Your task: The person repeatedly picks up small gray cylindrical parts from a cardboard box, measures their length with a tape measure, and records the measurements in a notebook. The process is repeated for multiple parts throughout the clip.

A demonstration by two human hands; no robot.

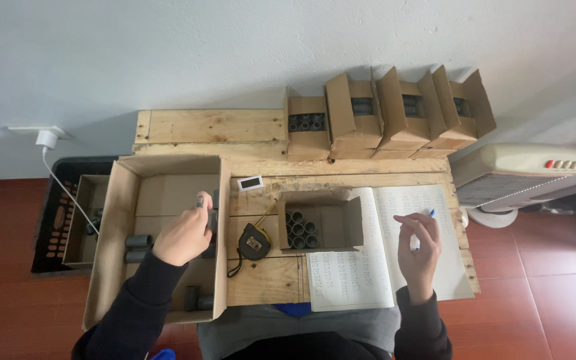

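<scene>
Soft, even daylight throughout, bright enough, no harsh glare. Faint shadows behind the row of open boxes [395, 113] on the wall [168, 53]; deeper shade inside the large carton [155, 240]. Sharp focus at centre, slight softness on the left hand [185, 235]. Wide-angle bowing at the frame edges.

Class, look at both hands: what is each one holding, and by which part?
The right hand holds a blue pen by its barrel, over the open notebook. The left hand grips a dark tube piece around its side.
</scene>
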